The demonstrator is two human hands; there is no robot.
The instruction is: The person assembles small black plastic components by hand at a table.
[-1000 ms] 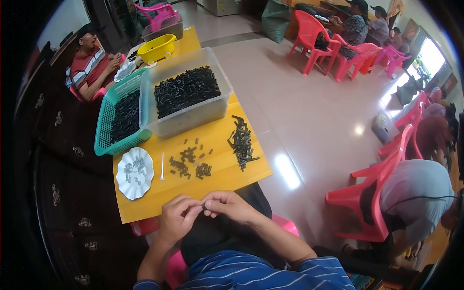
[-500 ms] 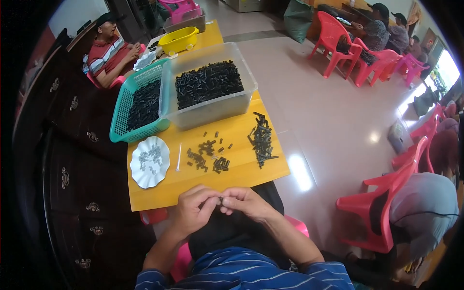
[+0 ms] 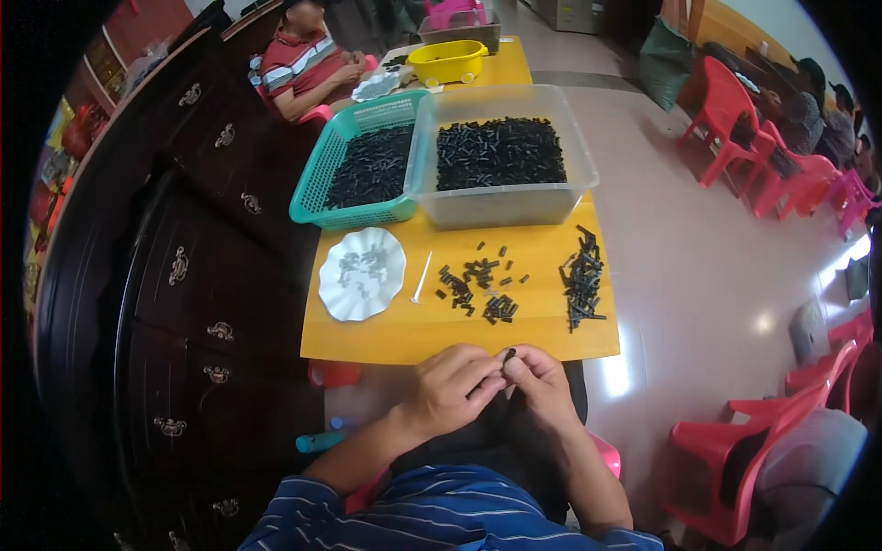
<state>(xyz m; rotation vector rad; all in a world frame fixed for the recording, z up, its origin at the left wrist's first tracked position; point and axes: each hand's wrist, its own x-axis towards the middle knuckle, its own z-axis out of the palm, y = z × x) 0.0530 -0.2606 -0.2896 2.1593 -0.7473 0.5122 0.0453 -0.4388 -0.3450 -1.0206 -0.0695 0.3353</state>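
Where two hands meet, on the near side of the clear bin (image 3: pixel 501 204): the right hand (image 3: pixel 548 390) pinches one black piece (image 3: pixel 511 354) between thumb and finger; the left hand (image 3: pixel 450 390) has its fingertips drawn in beside it, and whether they grip anything cannot be told.
Black piece: it now shows plainer above the right fingertips than half a second ago, so the right hand seems to bear most of the hold.
Green basket (image 3: pixel 363 217): one, just left of the bin.
White plate (image 3: pixel 345 303): one, near left of the bin, its clear bits too many to count.
White stick (image 3: pixel 424 278): one, before the bin's left corner.
Dark pieces: one scattered group (image 3: pixel 501 309) before the bin, one pile (image 3: pixel 583 286) to its near right; neither countable.
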